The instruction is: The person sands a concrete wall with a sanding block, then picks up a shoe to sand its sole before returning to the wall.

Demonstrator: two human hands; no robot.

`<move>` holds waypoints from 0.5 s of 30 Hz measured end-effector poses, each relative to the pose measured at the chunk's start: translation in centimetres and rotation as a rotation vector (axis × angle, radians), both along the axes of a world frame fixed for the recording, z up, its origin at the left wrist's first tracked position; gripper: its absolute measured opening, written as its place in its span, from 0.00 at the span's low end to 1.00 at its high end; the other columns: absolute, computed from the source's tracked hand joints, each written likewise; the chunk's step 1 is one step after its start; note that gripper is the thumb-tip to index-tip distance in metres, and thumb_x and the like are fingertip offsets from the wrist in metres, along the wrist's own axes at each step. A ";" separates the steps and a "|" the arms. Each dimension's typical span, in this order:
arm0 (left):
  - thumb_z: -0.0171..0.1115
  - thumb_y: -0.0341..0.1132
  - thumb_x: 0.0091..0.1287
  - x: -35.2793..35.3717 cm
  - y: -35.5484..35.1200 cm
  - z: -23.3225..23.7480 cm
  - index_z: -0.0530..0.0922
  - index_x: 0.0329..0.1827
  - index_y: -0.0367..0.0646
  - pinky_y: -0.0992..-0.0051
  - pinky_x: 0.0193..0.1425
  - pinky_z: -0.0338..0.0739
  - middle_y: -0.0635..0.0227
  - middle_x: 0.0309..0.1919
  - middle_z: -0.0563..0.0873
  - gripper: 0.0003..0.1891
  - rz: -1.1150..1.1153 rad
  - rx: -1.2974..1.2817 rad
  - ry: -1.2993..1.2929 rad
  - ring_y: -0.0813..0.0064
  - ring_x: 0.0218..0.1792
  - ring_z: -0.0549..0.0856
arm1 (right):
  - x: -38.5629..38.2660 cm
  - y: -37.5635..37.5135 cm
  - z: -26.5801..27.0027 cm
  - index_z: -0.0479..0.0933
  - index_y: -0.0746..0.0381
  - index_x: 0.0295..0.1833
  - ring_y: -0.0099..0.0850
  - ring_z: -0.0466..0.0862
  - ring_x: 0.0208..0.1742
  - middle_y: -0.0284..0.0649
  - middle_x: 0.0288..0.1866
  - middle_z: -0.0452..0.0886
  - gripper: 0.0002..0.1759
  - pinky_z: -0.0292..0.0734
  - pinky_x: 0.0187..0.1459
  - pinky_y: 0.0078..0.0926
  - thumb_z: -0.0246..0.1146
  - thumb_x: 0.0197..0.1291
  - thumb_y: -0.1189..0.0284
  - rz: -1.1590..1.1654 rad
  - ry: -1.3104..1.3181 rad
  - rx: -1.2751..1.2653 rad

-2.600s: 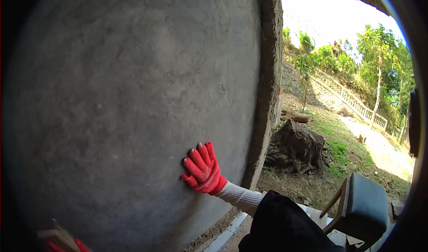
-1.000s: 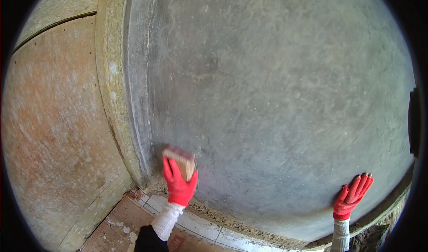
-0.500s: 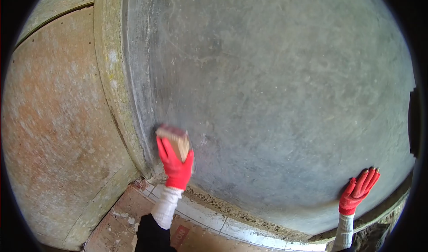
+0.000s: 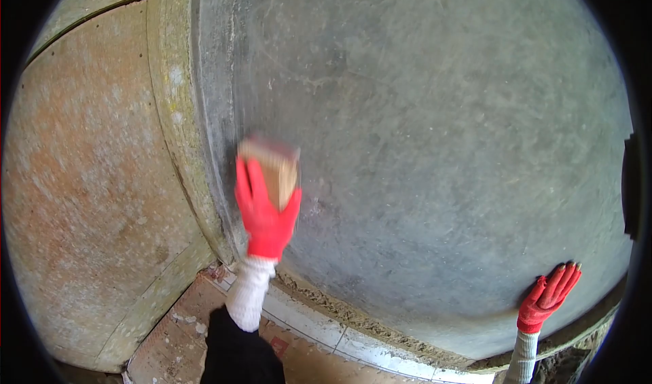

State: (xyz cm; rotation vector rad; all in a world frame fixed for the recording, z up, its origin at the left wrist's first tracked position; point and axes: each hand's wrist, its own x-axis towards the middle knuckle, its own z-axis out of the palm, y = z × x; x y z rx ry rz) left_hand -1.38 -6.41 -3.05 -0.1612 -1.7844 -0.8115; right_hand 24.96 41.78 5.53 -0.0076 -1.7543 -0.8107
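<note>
My left hand (image 4: 265, 221), in a red-coated glove with a white knitted cuff, is closed round a sanding block (image 4: 280, 180). The block is pale wood with a reddish-brown sheet along its far edge, blurred by motion. It lies against the grey plastered wall (image 4: 421, 146), close to the wall's left border. The face pressed on the wall is hidden. Far to the right, my right hand (image 4: 549, 297) wears a matching glove and rests on the lower wall. Its fingers are stretched out and it holds nothing.
A worn wooden panel (image 4: 88, 180) and its upright frame post (image 4: 178, 112) stand at the left. Along the wall's foot runs a crumbly mortar edge (image 4: 339, 308) beside white tiles (image 4: 367, 348). Stained brown sheeting (image 4: 180, 329) covers the floor.
My left hand has moved up along the wall's left side with the sanding block. My right hand stays nearly in the same place.
</note>
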 end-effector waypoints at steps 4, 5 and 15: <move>0.70 0.45 0.55 2.8 2.6 -14.6 0.49 0.76 0.36 0.54 0.73 0.57 0.44 0.74 0.51 0.51 -0.130 0.400 -0.283 0.45 0.73 0.56 | 0.3 -0.3 -0.3 0.58 0.66 0.72 0.62 0.57 0.74 0.56 0.74 0.59 0.28 0.51 0.72 0.60 0.47 0.69 0.70 0.001 -0.012 -0.039; 0.71 0.44 0.55 2.8 2.9 -15.7 0.48 0.76 0.36 0.55 0.74 0.56 0.45 0.74 0.51 0.51 -0.117 0.451 -0.290 0.45 0.73 0.55 | 0.1 -0.2 -0.2 0.58 0.66 0.72 0.62 0.57 0.74 0.56 0.74 0.59 0.28 0.51 0.72 0.60 0.47 0.69 0.71 0.001 -0.011 -0.044; 0.72 0.33 0.52 -0.6 -1.9 3.9 0.48 0.77 0.39 0.58 0.74 0.57 0.49 0.75 0.51 0.52 -0.057 -0.019 -0.054 0.46 0.73 0.57 | 0.0 0.3 -0.2 0.58 0.66 0.73 0.63 0.56 0.74 0.55 0.75 0.58 0.28 0.52 0.72 0.59 0.46 0.68 0.72 -0.003 -0.008 -0.012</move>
